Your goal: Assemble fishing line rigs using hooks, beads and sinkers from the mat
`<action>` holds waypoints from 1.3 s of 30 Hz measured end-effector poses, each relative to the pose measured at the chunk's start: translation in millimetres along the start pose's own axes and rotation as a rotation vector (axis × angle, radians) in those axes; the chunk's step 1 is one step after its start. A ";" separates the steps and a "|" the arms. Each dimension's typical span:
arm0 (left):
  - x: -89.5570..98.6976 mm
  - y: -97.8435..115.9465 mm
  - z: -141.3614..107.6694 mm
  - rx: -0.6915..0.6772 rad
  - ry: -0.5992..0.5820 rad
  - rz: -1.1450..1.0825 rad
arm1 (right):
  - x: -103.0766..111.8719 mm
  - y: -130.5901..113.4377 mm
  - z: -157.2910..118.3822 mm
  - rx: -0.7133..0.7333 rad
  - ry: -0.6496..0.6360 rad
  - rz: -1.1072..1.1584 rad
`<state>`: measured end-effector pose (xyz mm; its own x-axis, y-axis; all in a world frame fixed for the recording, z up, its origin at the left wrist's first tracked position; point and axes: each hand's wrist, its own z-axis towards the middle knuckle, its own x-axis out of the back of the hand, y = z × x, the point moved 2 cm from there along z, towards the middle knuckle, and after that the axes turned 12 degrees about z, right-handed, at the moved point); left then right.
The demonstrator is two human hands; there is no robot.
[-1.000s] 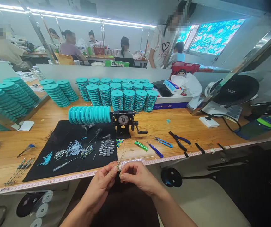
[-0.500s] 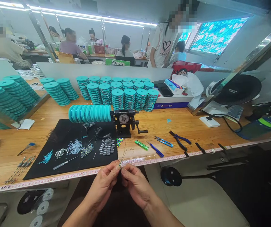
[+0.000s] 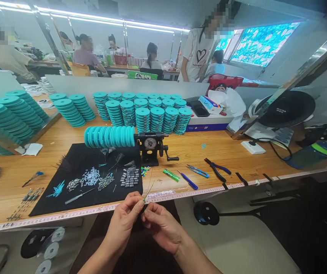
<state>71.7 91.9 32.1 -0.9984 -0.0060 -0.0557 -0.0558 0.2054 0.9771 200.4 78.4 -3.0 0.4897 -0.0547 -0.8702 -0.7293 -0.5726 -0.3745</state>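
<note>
Just off the table's front edge, my left hand point(image 3: 128, 217) pinches a thin line point(image 3: 149, 190) between thumb and forefinger, its loose ends sticking up. My right hand point(image 3: 161, 224) is close beside it, fingertips pressed together; whatever they hold is too small to make out. Beyond the hands stands a black hand-cranked winder point(image 3: 149, 146) with a row of turquoise spools point(image 3: 109, 137) on its shaft. To the left, a black mat point(image 3: 77, 160) bears small metal parts, clear sleeves point(image 3: 90, 176) and grey cylinders point(image 3: 129, 177).
Right of the hands lie a green tube point(image 3: 171, 175), a blue-handled tool point(image 3: 189, 180), blue snips point(image 3: 197, 171) and pliers point(image 3: 217, 169). Stacks of turquoise spools point(image 3: 143, 118) line the back. A person point(image 3: 193, 57) stands behind the partition; others sit farther off.
My right hand's fingertips have shifted slightly down and left, and its fingers have curled differently. My left hand still pinches the line, a little farther left.
</note>
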 end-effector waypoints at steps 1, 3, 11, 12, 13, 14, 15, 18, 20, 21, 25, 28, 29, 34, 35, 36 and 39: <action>1.1 -0.3 -0.4 -0.009 -0.007 0.014 | -0.1 0.4 -0.8 -0.005 0.001 0.006; 3.8 -2.0 -1.2 -0.025 -0.022 0.044 | -0.3 1.9 -2.6 -0.013 0.003 0.016; 10.1 -7.5 -4.5 -0.067 -0.061 0.101 | -2.7 8.9 -6.9 0.003 0.003 -0.001; 10.0 -7.1 -5.9 -0.068 -0.069 0.101 | -3.1 9.0 -7.5 0.011 0.004 -0.011; 10.0 -6.8 -7.7 -0.063 -0.080 0.100 | -3.3 9.0 -8.2 0.019 0.007 -0.027; 10.1 -6.7 -9.8 -0.051 -0.093 0.098 | -3.5 9.3 -9.0 0.028 0.016 -0.049; 10.4 -6.9 -12.1 -0.035 -0.108 0.097 | -3.5 10.0 -9.9 0.037 0.028 -0.076; 12.3 -9.1 -18.9 0.013 -0.135 0.092 | -2.5 14.4 -13.1 0.068 0.091 -0.160; 13.6 -11.0 -22.8 0.024 -0.142 0.088 | -1.7 16.9 -16.1 0.103 0.134 -0.226; 14.1 -12.0 -24.7 0.030 -0.145 0.083 | -1.7 17.0 -18.1 0.123 0.144 -0.282; 15.1 -16.2 -33.3 0.101 -0.150 0.022 | -4.8 2.5 -27.8 0.230 0.076 -0.712; 17.3 -21.1 -38.8 0.181 -0.128 -0.055 | -5.1 -16.0 -29.0 0.286 0.026 -0.923; 18.2 -22.9 -39.8 0.204 -0.124 -0.080 | -4.4 -20.3 -27.0 0.289 0.028 -0.925; 19.5 -28.1 -40.5 0.308 -0.166 -0.201 | -5.4 -12.1 -7.3 0.189 0.021 -0.641; 18.8 -28.2 -40.6 0.325 -0.182 -0.223 | -7.2 -7.0 -4.1 0.169 0.013 -0.568; 18.0 -28.3 -40.9 0.338 -0.196 -0.243 | -8.8 -2.3 -1.8 0.157 0.011 -0.506; 15.2 -30.0 -43.4 0.370 -0.201 -0.290 | -10.5 6.4 0.2 0.138 0.036 -0.403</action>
<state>58.0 43.1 10.8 -0.9195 0.0666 -0.3875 -0.2883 0.5560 0.7796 190.5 75.5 3.6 0.7631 0.1212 -0.6348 -0.5323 -0.4391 -0.7237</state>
